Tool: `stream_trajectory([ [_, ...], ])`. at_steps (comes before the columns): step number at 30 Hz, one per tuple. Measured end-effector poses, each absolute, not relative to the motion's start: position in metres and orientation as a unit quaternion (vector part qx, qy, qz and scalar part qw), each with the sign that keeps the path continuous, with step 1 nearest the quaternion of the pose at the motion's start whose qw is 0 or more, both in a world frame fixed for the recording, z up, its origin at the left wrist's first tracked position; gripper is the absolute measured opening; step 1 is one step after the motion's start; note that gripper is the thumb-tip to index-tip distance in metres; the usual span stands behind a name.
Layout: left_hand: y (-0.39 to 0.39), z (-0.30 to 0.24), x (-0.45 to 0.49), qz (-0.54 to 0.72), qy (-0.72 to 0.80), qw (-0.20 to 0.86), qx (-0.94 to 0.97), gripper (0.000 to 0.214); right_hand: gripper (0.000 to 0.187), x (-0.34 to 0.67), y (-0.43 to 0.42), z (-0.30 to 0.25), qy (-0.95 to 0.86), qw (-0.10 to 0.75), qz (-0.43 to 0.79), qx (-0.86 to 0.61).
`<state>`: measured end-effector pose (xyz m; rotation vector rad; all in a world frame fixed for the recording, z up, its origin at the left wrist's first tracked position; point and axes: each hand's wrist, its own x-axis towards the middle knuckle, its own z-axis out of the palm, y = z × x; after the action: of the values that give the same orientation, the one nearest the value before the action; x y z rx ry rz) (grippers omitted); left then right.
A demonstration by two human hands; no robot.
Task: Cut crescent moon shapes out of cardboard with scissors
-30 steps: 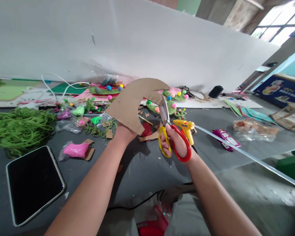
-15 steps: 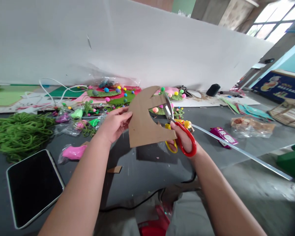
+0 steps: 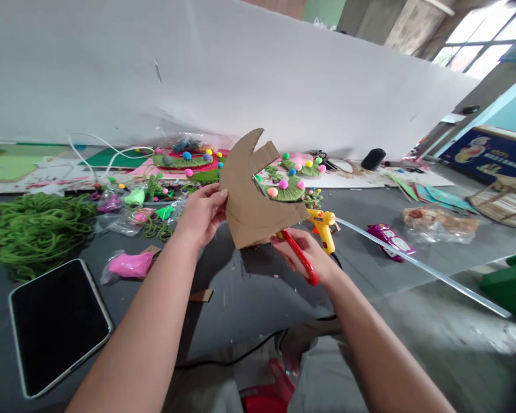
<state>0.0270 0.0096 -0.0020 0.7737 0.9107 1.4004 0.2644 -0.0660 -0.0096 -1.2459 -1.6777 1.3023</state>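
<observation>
A brown cardboard piece (image 3: 251, 201), cut to a curved crescent-like outline with a tab inside the curve, is held up over the grey table. My left hand (image 3: 204, 213) pinches its left edge, thumb in front. My right hand (image 3: 303, 252) is closed on the scissors (image 3: 301, 258), whose red handle shows at the cardboard's lower right edge. The blades are hidden behind the cardboard. Just behind my right hand a yellow glue gun (image 3: 324, 226) with a clear glue stick (image 3: 421, 267) lies on the table.
Green yarn (image 3: 34, 232) and a tablet (image 3: 60, 327) lie at left, near a pink clay packet (image 3: 131, 264). Green pieces with pompoms (image 3: 284, 186) stand behind the cardboard. A purple packet (image 3: 391, 241) is at right. A small cardboard scrap (image 3: 202, 295) sits near the front edge.
The cardboard has tilted and risen slightly, its notch now opening up and right. The scissors have come out of the notch and moved down, behind its lower edge.
</observation>
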Motion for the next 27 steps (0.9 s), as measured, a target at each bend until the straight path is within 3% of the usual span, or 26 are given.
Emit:
stream_trajectory([
  [8,0.012,-0.003,0.023,0.619,0.389,0.604,0.315,0.029,0.044,0.269,-0.069,-0.005,-0.659,0.285,0.487,-0.497],
  [14,0.009,-0.002,0.029,0.586,0.395,0.612,0.354,0.029,0.044,0.270,-0.069,-0.010,-0.650,0.306,0.531,-0.450],
  [20,0.011,-0.002,0.028,0.602,0.404,0.609,0.322,0.029,0.039,0.270,-0.068,-0.013,-0.594,0.303,0.556,-0.496],
  [27,0.004,0.000,0.035,0.564,0.433,0.597,0.371,0.034,0.037,0.268,-0.067,-0.010,-0.620,0.319,0.518,-0.495],
])
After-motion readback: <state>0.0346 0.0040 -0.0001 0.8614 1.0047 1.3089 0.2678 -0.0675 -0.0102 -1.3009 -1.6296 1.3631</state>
